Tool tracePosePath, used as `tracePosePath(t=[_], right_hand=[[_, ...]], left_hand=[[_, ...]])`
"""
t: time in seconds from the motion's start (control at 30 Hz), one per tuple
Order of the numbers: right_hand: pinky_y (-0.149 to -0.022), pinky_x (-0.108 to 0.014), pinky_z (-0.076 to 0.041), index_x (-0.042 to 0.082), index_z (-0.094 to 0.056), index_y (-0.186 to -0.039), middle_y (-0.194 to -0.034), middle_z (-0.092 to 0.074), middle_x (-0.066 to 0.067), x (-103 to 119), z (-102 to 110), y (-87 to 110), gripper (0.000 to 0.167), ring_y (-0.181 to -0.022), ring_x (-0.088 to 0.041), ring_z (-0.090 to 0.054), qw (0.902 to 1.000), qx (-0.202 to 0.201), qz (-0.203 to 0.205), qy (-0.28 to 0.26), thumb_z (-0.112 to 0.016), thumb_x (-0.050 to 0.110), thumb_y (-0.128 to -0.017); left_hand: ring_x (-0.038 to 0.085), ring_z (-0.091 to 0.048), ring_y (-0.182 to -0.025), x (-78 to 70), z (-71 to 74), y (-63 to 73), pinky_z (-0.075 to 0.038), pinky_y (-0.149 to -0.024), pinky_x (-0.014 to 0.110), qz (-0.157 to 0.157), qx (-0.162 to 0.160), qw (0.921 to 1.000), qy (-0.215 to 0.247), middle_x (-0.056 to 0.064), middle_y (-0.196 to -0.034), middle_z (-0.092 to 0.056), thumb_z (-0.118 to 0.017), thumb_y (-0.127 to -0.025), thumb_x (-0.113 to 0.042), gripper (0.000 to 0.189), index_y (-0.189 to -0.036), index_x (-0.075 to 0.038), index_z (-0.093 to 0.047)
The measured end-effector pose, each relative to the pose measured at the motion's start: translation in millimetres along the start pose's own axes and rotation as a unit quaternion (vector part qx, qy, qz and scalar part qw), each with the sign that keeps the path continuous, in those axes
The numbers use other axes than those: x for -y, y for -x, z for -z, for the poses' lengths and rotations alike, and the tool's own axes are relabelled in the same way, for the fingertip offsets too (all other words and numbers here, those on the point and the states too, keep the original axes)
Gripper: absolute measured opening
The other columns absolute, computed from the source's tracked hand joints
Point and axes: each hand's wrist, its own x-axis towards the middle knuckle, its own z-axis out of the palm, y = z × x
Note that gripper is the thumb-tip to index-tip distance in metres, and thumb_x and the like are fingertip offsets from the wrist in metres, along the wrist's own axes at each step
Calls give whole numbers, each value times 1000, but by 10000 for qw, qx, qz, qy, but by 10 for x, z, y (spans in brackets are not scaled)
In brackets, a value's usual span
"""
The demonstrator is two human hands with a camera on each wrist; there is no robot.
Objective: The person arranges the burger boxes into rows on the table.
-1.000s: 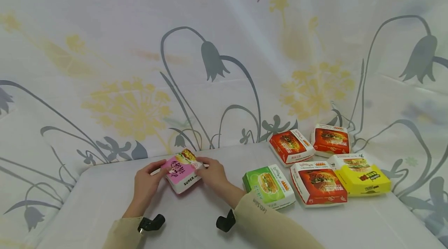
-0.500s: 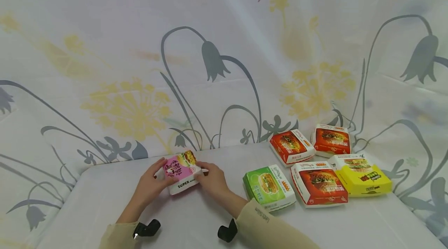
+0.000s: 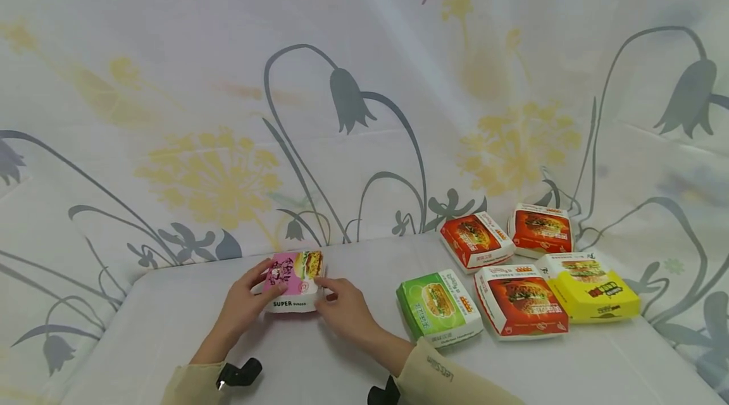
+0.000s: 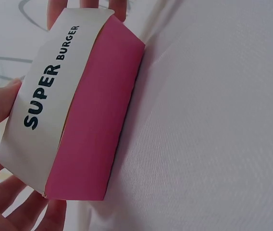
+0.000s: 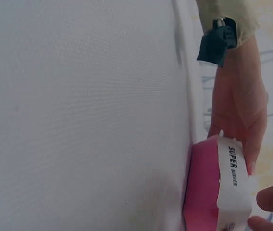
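Weight should be slight in the pink-and-white printed card burger box (image 3: 297, 279), though its closed lid hides any contents; it sits at seven o'clock in the head view, its base apparently resting on the white cloth-covered tabletop (image 3: 319, 354). Fingers hold it at both ends: the left hand (image 3: 242, 299) wraps the nine o'clock side with its thumb over the top edge, and the right hand (image 3: 348, 311) pinches the corner at four o'clock. Thin walls probably dent under a hard squeeze, and the smooth print may slip a little, so the folded corners and sloping short ends look like the best holds. Seen from the left wrist, the white lid overlaps a plain magenta lower half, a thin brown raw edge along the seam. Toward three o'clock from it lie a green-and-white card box (image 3: 440, 307) and, farther out, three red-and-white card boxes (image 3: 521, 301) and a yellow-and-white card box (image 3: 590, 288), all squarish with bevelled sides. Toward twelve o'clock hangs a softly creased white floral sheet (image 3: 239, 25)
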Motion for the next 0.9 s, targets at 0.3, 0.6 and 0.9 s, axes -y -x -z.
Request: tracePosePath(t=[0.3, 0.6, 0.9], right_hand=[[-92, -47, -50, 8, -61, -136, -132, -58, -13, -76, 73, -88, 42, -115, -29, -58, 9997, -113, 85, 198, -64, 12, -94], [-110, -59, -31, 8, -53, -144, -150, -41, -22, -196, -50, -230, 52, -139, -42, -37, 9986, -488, 97, 150, -63, 16, -93], [-111, -56, -31, 9, -50, -146, -151, -42, -20, -176, -99, -277, 54, -139, -40, -37, 9981, -603, 109, -31, -64, 23, -96]], left_hand=[[43, -35, -139, 7, 60, -6, -27, -109, 65, 73, 100, 9999, 104, 21, -148, -46, -69, -94, -34, 61, -148, -15, -49], [43, -25, -144, 33, 63, -19, -19, -112, 66, 184, 314, 9988, 322, 19, -154, -38, -63, -98, -29, 57, -151, -15, -45], [39, -23, -145, 75, 30, -72, -16, -114, 64, 229, 435, 9954, 824, 18, -156, -35, -57, -102, -28, 53, -152, -14, -43]])
